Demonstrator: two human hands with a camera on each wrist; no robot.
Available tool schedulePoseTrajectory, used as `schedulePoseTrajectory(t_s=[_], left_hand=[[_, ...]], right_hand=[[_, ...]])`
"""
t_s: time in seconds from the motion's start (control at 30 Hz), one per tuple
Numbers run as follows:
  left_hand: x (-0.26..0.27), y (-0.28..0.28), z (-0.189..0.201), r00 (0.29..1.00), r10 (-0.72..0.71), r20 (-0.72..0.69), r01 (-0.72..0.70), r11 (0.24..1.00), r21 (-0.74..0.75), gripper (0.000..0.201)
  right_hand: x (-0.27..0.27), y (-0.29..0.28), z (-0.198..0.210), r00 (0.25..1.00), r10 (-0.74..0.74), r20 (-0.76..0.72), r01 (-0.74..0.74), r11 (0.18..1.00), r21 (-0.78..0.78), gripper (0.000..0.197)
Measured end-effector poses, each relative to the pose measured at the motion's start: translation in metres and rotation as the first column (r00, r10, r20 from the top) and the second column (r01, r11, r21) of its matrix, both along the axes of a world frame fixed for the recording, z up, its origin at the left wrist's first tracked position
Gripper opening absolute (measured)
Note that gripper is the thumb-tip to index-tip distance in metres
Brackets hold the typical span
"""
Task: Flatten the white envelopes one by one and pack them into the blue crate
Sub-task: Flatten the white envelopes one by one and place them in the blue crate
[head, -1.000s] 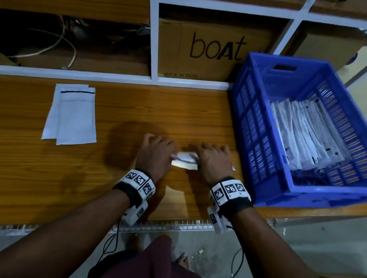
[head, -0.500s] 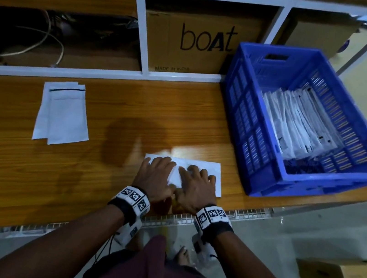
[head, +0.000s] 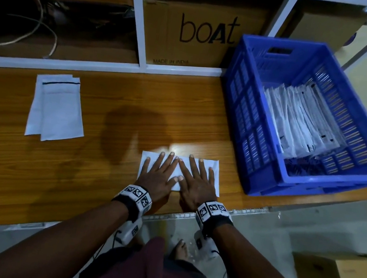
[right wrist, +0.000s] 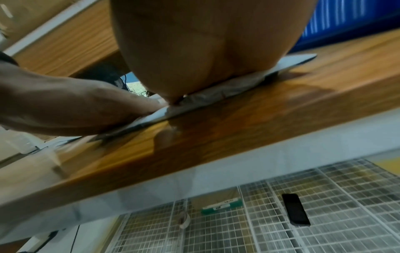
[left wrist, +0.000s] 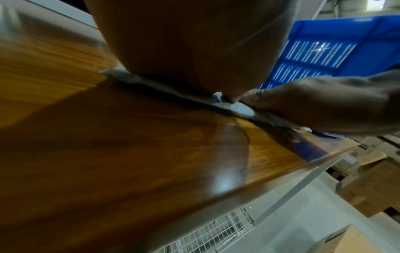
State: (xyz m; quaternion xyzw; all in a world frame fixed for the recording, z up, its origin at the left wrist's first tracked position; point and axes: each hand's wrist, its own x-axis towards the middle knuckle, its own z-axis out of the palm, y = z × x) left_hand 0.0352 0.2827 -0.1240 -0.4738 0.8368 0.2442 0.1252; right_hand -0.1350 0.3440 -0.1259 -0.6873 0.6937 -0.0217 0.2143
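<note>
A long wooden shelf top [head: 76, 170] carried a blue slotted plastic crate [head: 243, 105] at its right end, with a row of flat white envelopes [head: 300, 123] stacked inside. Two more flat white envelopes [head: 57, 107] lay overlapped at the left, well apart from the hands. Near the front edge one white paper envelope [head: 215, 168] lay flat beneath the left hand [head: 157, 175] and right hand [head: 195, 181], both pressing it with fingers straight and spread, palms down, thumbs meeting.
</note>
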Motion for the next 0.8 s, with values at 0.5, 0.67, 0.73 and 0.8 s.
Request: schedulePoseTrajectory(t_s=[0.5,0.67,0.73,0.8], left_hand=[[0.005,0.004,-0.013,0.997,0.073,-0.002,-0.073,0.997,-0.031,0.063],[0.007,0.002,-0.018,0.997,0.078,-0.026,-0.079,0.997,-0.021,0.068],[0.007,0.0,-0.016,0.998,0.07,-0.008,-0.07,0.998,0.001,0.067],[0.008,-0.001,-0.012,0.998,0.064,-0.002,-0.064,0.998,0.015,0.066]], right_hand=[[-0.022,-0.014,0.015,0.99,0.019,0.138,-0.041,0.987,0.157,0.058],[-0.031,-0.002,0.009,0.997,-0.012,0.07,0.008,0.998,0.068,0.06],[-0.028,0.002,0.0,1.0,-0.007,0.024,0.006,0.999,0.053,0.059],[-0.026,0.001,-0.005,1.0,-0.017,0.016,0.016,0.999,0.04,0.058]])
